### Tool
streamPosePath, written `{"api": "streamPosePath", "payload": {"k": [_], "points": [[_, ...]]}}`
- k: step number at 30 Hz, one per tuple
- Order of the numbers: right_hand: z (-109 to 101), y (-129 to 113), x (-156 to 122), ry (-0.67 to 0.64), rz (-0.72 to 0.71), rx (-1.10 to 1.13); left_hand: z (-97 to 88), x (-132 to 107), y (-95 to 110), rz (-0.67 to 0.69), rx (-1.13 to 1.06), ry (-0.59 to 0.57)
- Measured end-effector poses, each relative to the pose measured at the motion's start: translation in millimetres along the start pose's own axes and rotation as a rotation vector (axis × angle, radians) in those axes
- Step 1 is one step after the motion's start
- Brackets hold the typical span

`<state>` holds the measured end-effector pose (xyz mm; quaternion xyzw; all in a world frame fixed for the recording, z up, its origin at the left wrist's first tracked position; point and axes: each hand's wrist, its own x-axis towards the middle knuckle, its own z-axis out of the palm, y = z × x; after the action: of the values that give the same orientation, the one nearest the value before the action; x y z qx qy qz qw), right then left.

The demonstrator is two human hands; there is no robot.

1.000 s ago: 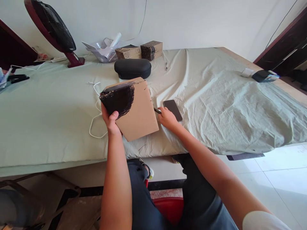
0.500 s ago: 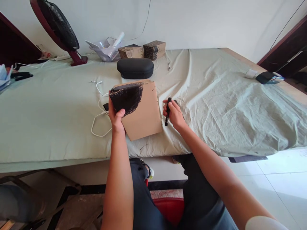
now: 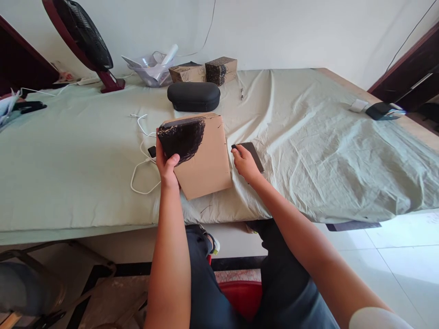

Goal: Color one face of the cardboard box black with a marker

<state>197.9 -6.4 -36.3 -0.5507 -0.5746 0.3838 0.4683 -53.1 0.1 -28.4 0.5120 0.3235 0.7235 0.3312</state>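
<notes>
The left hand [image 3: 168, 167] grips the box [image 3: 206, 160] by its left side, with the thumb on the black scribbled patch. The box stands tilted on the counter [image 3: 68, 173]. Its low corner is close to the front edge.

Half a second ago the right hand [image 3: 244, 162] was up off the cloth with a black marker in it. Now it has come down with its fingers curled, and it touches the phone [image 3: 255, 157] just right of the box. No marker shows, so I cannot tell if this hand holds it or not. The box has hardly moved. No tip is on the box, so no drawing goes on right now.

A black case [image 3: 194, 97] sits behind the box, near it. A white cable [image 3: 141, 167] loops just left of the left hand. Past the cable and past the phone there is lots of open cloth. The front edge is very near the box and both wrists.
</notes>
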Motion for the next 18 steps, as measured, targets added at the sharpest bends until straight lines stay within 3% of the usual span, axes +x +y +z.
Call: {"api": "streamPosePath", "payload": {"k": [3, 6, 13, 18], "points": [[2, 4, 0, 0.069, 0.04, -0.094, -1.0, -1, 0, 0.001, 0.015, -0.016], [0, 3, 1, 0.05, 0.103, -0.182, -2.8, -1, -1, -0.002, 0.025, -0.032], [-6, -9, 1, -0.028, -0.042, -0.288, -0.7, -2, 1, -0.003, -0.018, -0.025], [-10, -12, -7, -0.138, 0.162, -0.466, 0.7, -3, 2, 0.017, -0.063, -0.032]]}}
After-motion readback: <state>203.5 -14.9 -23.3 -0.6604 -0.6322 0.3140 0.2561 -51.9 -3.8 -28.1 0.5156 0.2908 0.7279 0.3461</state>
